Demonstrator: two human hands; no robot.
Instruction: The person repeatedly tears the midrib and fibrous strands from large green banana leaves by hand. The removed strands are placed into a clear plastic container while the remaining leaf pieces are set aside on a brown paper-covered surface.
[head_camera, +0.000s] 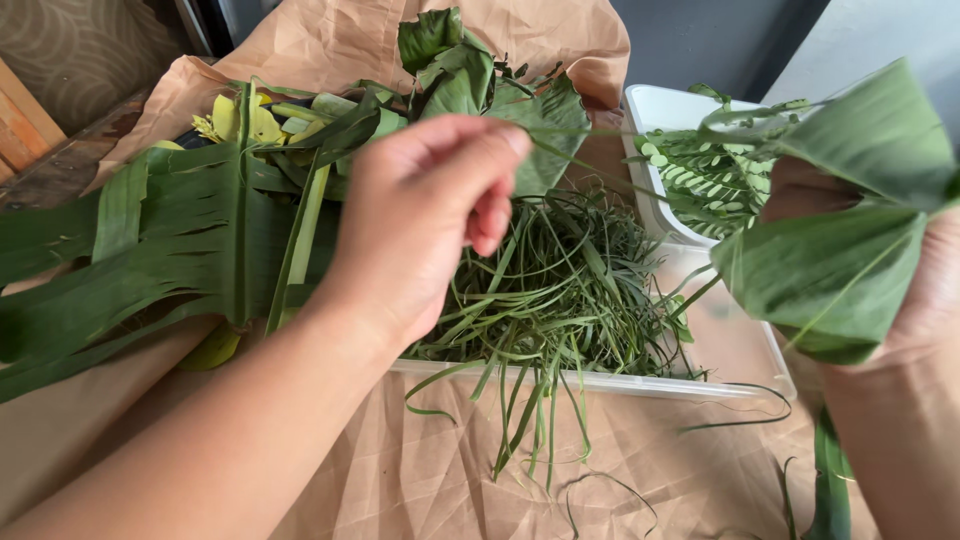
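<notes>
Pinching a thin green stem (575, 131) between thumb and forefinger, my left hand (425, 215) hovers over the loose green grass blades (560, 290) in the clear plastic tray (640, 384) beneath it. My right hand (915, 300) is closed around a folded broad green leaf (840, 250); behind it, the small-leafed green fern sprigs (705, 180).

Folded leaf bundle and thin stem

We see a broad green leaf bundle (840, 250) folded and upright at 3 o'clock; a thin green stem (580, 130) stretches level from it toward 12 o'clock.
</notes>
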